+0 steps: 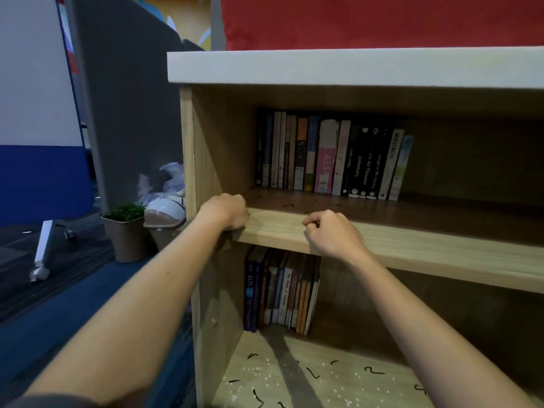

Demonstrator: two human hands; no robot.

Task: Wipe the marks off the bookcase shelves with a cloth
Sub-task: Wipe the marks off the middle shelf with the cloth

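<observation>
A wooden bookcase [188, 160] with a white top stands in front of me. Its upper shelf [412, 245] carries small black marks [288, 205] in front of a row of books [332, 157]. The lower shelf [338, 378] shows more black squiggles [374, 371] and white specks, with a second row of books [281, 290] behind. My left hand [225, 212] grips the front left corner of the upper shelf, fingers curled over the edge. My right hand [329, 234] rests against the shelf's front edge with fingers curled. No cloth is in view.
To the left of the bookcase stand a small potted plant [125, 231], a lidded bin [164, 219] and a plastic bag. A grey partition [126, 98] and a wheeled whiteboard [38, 113] stand further left. A red panel rises behind the bookcase.
</observation>
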